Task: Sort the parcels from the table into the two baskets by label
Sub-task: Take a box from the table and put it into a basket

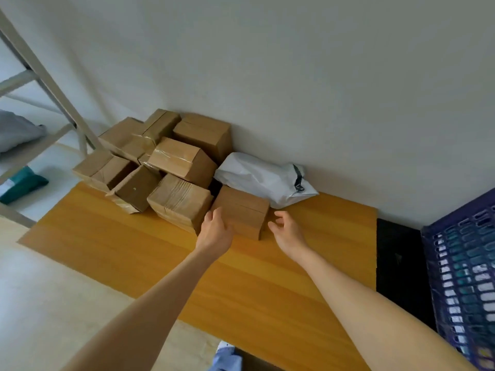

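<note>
While both hands are closing in on the small brown cardboard box [241,211] at the middle of the frame, the risks are lining up from the left. The heap of brown taped cardboard parcels [160,159] at centre left is leaning loosely against the wall, and one flat parcel is lying right against the small box's left side, so pulling the box out carelessly is likely to drag or tip a neighbour toward the edge of the yellow wooden table [267,285]. Just behind and to the right, the white plastic mailer bag [263,178] is resting close to the box's rear corner and could slide along with it. No label is showing on the faces in view, so the box is probably needing a turn before a basket is chosen; a guess could send it wrong. Only one basket, the dark blue plastic lattice basket [460,266] at the right edge, is showing, and where the other one stands cannot be told. A one-sided grasp is also risking a slip, since the box is being touched from the left only. The left hand [215,231] is resting against the box's left face and top corner, fingers lightly bent, pressing rather than wrapping. The right hand [288,231] is hovering just beside the box's right face, loosely spread, thumb and fingers apart, holding nothing and not yet touching.
</note>
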The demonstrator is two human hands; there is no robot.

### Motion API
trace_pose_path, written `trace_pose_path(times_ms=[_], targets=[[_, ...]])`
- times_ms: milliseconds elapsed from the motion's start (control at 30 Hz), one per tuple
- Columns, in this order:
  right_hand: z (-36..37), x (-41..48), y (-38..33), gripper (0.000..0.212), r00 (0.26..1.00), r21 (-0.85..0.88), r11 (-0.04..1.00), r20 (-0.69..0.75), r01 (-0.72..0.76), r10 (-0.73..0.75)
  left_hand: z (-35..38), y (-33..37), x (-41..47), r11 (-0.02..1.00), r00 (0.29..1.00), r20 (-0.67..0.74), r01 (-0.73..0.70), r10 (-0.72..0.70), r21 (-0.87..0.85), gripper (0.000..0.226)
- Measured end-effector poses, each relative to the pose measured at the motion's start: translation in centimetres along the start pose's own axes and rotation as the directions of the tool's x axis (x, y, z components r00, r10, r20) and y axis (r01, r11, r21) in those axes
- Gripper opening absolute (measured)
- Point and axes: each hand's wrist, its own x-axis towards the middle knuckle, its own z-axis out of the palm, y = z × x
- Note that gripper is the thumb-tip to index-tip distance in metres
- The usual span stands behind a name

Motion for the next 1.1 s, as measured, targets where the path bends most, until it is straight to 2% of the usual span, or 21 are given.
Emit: trace_pose_path(times_ms=[67, 167, 267, 467, 600, 733, 967, 1100], targets=[[1.0, 1.0, -0.9, 0.046, 0.997, 0.073, 0.995, -0.008, -0.075, 0.075, 0.0, -0.3, 1.5, 0.99, 0.996, 0.048, 0.08, -0.075, -0.12, 0.055], [2.5, 2.0, -2.0, 0.049, 0.984, 0.186, 0.968, -0.029, -0.169, 0.178, 0.2, -0.4, 2.9, 0.888, 0.951, 0.16, 0.304, -0.263, -0.345, 0.059], [3.9, 2.7, -2.4, 0.048, 0.969, 0.26, 0.942, -0.068, -0.211, 0.235, 0.5, -1.0, 4.1, 0.815, 0.924, 0.206, 0.381, -0.322, -0.438, 0.062], [4.4, 3.4, -2.0, 0.055, 0.95, 0.272, 0.925, -0.091, -0.265, 0.299, 0.9, -1.8, 5.7, 0.801, 0.936, 0.183, 0.353, -0.301, -0.484, 0.062], [4.3, 3.4, -1.6, 0.046, 0.948, 0.276, 0.92, -0.076, -0.278, 0.309, 1.3, -1.9, 5.5, 0.8, 0.948, 0.182, 0.319, -0.263, -0.508, 0.061], [4.2, 3.3, -1.1, 0.046, 0.944, 0.311, 0.908, -0.081, -0.281, 0.32, 1.4, -1.7, 5.1, 0.819, 0.961, 0.158, 0.276, -0.227, -0.502, 0.056], [3.2, 1.3, -0.4, 0.075, 0.927, 0.39, 0.861, -0.047, -0.326, 0.372, 1.6, -2.1, 3.7, 0.845, 0.975, 0.165, 0.209, -0.146, -0.493, 0.038], [2.2, -0.7, -0.2, 0.077, 0.938, 0.376, 0.876, -0.05, -0.302, 0.344, 1.5, -2.0, 2.4, 0.842, 0.978, 0.163, 0.193, -0.127, -0.503, 0.034]])
